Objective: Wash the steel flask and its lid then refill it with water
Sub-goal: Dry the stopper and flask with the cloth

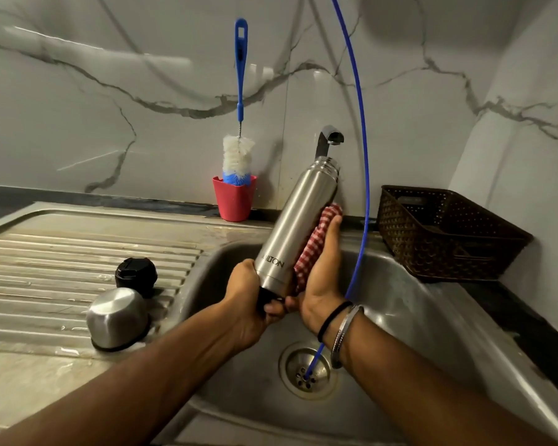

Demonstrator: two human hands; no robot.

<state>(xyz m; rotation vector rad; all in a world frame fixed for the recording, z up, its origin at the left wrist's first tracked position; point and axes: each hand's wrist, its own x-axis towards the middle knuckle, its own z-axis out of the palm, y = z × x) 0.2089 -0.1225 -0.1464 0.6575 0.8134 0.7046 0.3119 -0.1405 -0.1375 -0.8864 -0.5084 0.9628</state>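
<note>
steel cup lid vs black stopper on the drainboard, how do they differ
The steel cup lid is shiny bare metal; the black stopper is dark and matte. The steel cup lid looks larger and sits nearer the camera, the black stopper behind it. Both rest on the wet drainboard, off the flask.

We see a dim, warm-toned picture; soft glare streaks the wall [110, 59] and flask [298, 217], a broad shadow darkens the top right, and wide-angle bending curves the edges.
</note>
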